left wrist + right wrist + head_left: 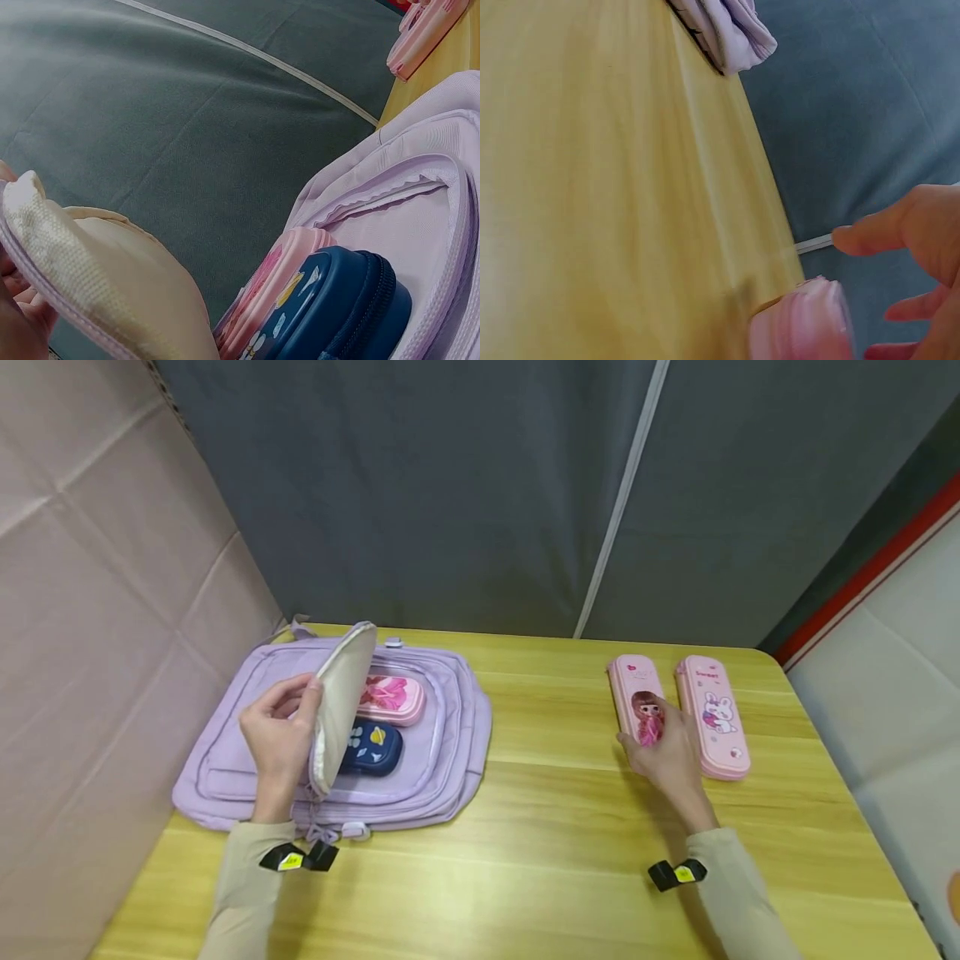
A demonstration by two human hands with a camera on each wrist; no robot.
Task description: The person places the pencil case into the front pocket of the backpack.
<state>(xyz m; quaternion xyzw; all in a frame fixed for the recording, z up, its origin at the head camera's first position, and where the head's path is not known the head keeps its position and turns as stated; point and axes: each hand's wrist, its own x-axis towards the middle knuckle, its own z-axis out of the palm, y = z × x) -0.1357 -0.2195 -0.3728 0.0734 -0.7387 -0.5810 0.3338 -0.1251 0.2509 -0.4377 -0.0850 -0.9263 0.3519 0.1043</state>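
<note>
My left hand (283,727) pinches the edge of the raised front flap (343,702) of a lilac backpack (240,718) lying flat. Behind the flap, a pink pencil case (405,700) and a navy pencil case (381,747) with a planet print lie in the uncovered pocket, their left ends hidden in the head view. Over at the right, my right hand (671,752) is at a pink pencil case (633,675) with a doll picture. In the right wrist view its thumb (877,229) is extended, spread apart from the fingers, above the case.
Another pink pencil case (723,727), printed with a rabbit, lies just right of the doll one. Both are on the wooden table (540,827). A grey curtain (450,510) stands along the back edge, a pale padded wall (112,610) at the left.
</note>
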